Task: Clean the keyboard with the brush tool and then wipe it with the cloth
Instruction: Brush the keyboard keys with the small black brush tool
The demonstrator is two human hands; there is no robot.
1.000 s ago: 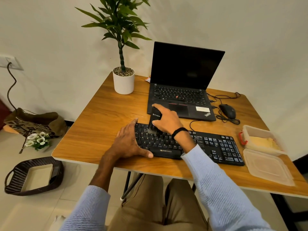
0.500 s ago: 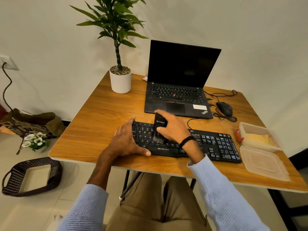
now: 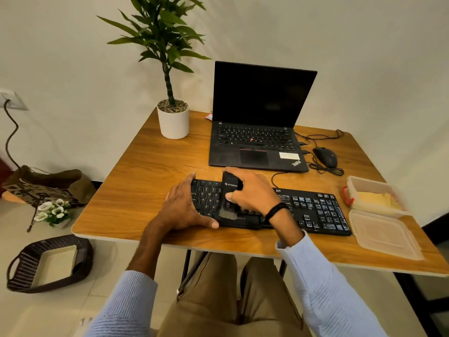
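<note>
A black keyboard (image 3: 313, 210) lies along the near edge of the wooden table (image 3: 145, 176). My right hand (image 3: 252, 190) grips a black brush tool (image 3: 229, 188) upright over the keyboard's left half, its grey bristles down on the bottom key rows. My left hand (image 3: 182, 205) rests flat on the keyboard's left end, thumb along the front edge. A yellow cloth (image 3: 374, 199) lies inside a clear plastic box (image 3: 359, 183) at the right.
An open black laptop (image 3: 257, 122) stands behind the keyboard, with a wired mouse (image 3: 325, 156) to its right. A potted plant (image 3: 173, 117) is at the back left. The box's lid (image 3: 384, 234) lies near the front right corner. A dark basket (image 3: 46, 263) sits on the floor.
My right hand has drawn the brush toward me, from the top key rows down to the bottom rows. My left hand has stayed on the keyboard's left end.
</note>
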